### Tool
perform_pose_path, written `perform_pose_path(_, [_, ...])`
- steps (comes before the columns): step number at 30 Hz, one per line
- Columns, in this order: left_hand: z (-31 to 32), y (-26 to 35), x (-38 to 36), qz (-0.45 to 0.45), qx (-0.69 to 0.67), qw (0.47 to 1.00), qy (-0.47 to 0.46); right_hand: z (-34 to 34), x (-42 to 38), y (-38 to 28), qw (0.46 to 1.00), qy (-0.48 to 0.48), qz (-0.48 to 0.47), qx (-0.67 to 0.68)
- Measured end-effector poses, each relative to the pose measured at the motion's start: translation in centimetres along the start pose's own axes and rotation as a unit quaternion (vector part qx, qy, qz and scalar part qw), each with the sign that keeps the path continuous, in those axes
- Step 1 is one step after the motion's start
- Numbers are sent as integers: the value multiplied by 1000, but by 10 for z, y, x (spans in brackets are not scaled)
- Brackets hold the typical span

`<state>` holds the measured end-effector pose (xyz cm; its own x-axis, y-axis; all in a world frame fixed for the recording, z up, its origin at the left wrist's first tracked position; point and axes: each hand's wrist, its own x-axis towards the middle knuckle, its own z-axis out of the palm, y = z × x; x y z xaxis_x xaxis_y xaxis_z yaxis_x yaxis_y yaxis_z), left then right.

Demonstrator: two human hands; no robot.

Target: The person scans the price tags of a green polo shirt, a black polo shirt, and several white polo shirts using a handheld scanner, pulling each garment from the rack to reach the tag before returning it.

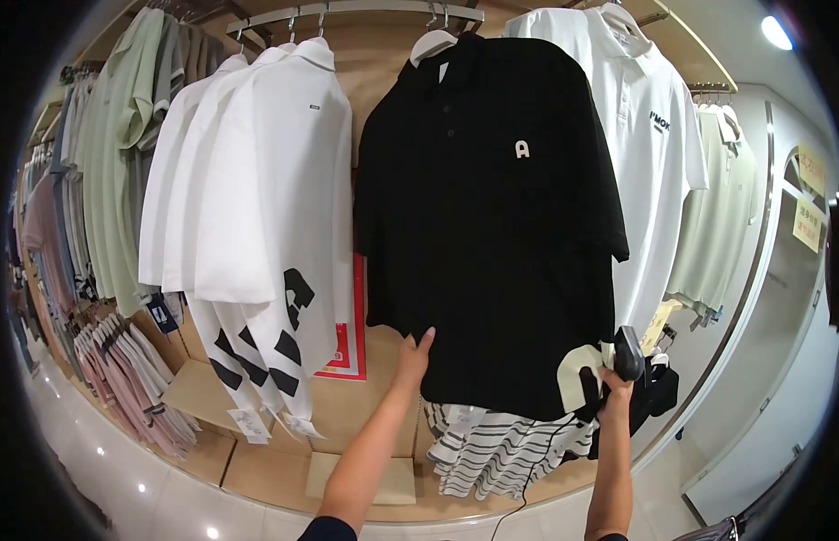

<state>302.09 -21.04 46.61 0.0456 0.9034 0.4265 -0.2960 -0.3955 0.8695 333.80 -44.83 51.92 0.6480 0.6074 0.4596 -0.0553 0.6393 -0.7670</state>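
1. The setting is a clothing shop with a glossy pale floor (149, 478), wood-toned fittings, and garments hanging along the wall and on side racks.

2. A black polo shirt (501, 216) hangs at the centre from a white hanger (432, 43) on a metal rail (365, 18). Its front faces the person, probably so that the whole panel is easy to reach.

3. White shirts (230, 180) hang to its left, turned mostly side-on, which seems to save rail space. A white polo shirt (640, 135) hangs to its right, partly covered by the black one.

4. The left hand (418, 352) is at the lower hem, thumb up, its fingers closing on the edge in what looks like a light pinch. This grip likely steadies the loose cloth, which would swing freely, being held only from above.

5. The right hand (616, 386) is wrapped around the lower part of a dark, rounded device (629, 353) beside the opposite bottom corner, near a large pale print (574, 371). The hold looks firm, perhaps because the head is bulky. Whether a finger also catches the fabric, I cannot tell.

6. A thin black cord (528, 482) trails downward past a striped garment (492, 460) below the hem; it probably belongs to the device, though its upper end is hidden.
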Motion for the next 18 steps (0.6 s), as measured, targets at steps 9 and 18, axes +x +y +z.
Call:
perform_pose_path(9, [46,99,-157,118,90,982,-112,-33,118,25,995,28,-82,-52])
perform_pose_path(18, [-40,-13,-94,-6,180,983,36,3,86,44,994,3,-52,-96])
